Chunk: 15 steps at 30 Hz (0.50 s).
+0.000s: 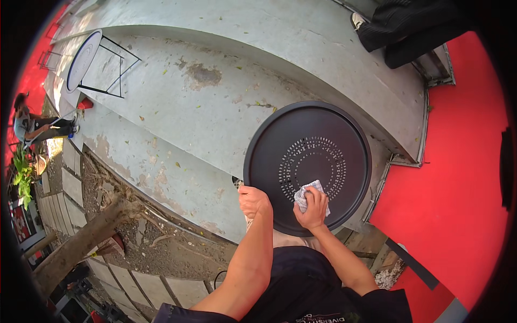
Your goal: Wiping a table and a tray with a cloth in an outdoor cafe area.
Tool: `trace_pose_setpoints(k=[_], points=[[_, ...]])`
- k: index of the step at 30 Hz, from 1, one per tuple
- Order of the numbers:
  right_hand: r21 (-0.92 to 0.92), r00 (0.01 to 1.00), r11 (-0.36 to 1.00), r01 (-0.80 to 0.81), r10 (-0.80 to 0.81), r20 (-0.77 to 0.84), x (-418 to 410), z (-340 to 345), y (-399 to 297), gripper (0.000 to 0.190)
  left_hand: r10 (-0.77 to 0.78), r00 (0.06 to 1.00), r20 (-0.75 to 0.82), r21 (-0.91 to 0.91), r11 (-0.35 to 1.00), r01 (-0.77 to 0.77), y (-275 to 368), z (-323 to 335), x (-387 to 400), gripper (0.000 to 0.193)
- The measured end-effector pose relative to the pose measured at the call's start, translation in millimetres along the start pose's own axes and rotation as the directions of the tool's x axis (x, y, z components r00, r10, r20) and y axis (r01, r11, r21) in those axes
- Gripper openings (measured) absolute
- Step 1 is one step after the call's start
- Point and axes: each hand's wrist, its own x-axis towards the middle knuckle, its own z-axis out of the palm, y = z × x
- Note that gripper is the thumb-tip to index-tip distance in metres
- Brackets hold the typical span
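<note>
Before me stands a round black table (266, 141) with a raised rim and rings of small perforations in its top. My right hand (315, 208) presses a crumpled white checked cloth (310, 187) onto the tabletop, at the near side of the perforated rings. At the table's near left edge, my left hand (255, 202) is curled tightly against the rim and appears to grip it. The undersides of its fingers are hidden. The table's legs cannot be seen under the top.
Broad grey concrete steps (194, 105) with peeling patches surround the table. A second round table (85, 60) on thin black legs stands upper left. Nearby a person (30, 123) holds a long pole by a red dustpan (85, 103). Another person's dark trousers (408, 28) show upper right. A tree trunk (80, 242) rises lower left.
</note>
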Motion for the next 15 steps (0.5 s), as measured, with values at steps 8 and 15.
trace_pose_setpoints(k=[8,15], points=[[0.177,0.923,0.927,0.332,-0.358,0.141,82,18,-21,0.032,-0.006,1.000,-0.017,-0.016,1.000,0.006,2,-7,-4,0.057],[0.246,0.949,0.919,0.309,-0.316,-0.014,162,54,-50,0.029,-0.001,0.999,-0.050,-0.023,1.000,-0.001,-4,-5,-3,0.056]])
